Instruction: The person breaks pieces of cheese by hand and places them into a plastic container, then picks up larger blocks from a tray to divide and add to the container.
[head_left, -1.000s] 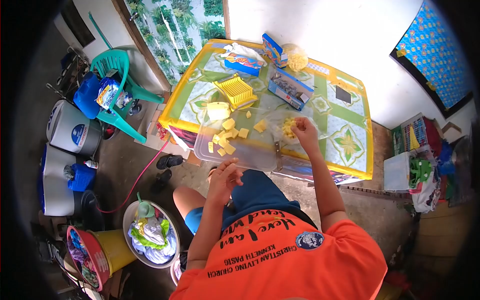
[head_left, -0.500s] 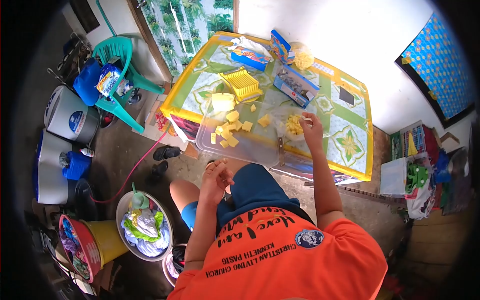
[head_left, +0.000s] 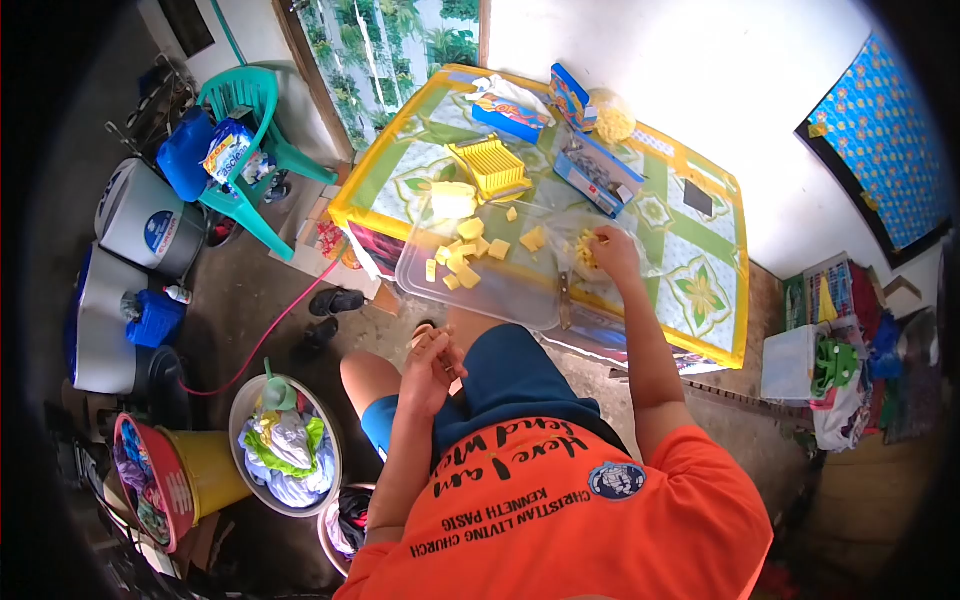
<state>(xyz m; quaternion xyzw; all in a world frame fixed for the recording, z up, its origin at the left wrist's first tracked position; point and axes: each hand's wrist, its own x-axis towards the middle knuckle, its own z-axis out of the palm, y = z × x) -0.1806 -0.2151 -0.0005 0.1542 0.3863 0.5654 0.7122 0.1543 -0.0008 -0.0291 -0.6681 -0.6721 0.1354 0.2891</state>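
1. Yellow cubes (head_left: 462, 255) lie ahead of me on the table; nearest to me is my left hand (head_left: 432, 362), which hangs over my lap with its fingers curled inward. I cannot tell whether it has hold of anything.
2. At the table's (head_left: 700, 290) near edge is a clear tray (head_left: 500, 295). The cubes are scattered over its left half, with a few apart towards the middle.
3. A knife (head_left: 563, 298) lies just right of the tray, its handle towards me.
4. My right hand (head_left: 610, 250) is bent down onto a small heap of yellow pieces (head_left: 583, 248) beside the tray. Its fingers are drawn together, but I cannot tell if they grip any.
5. Beyond the tray are a pale yellow block (head_left: 452, 200) and a yellow slotted cutter (head_left: 487, 167).
6. Farther back, an open blue box (head_left: 598, 175) lies on the table.
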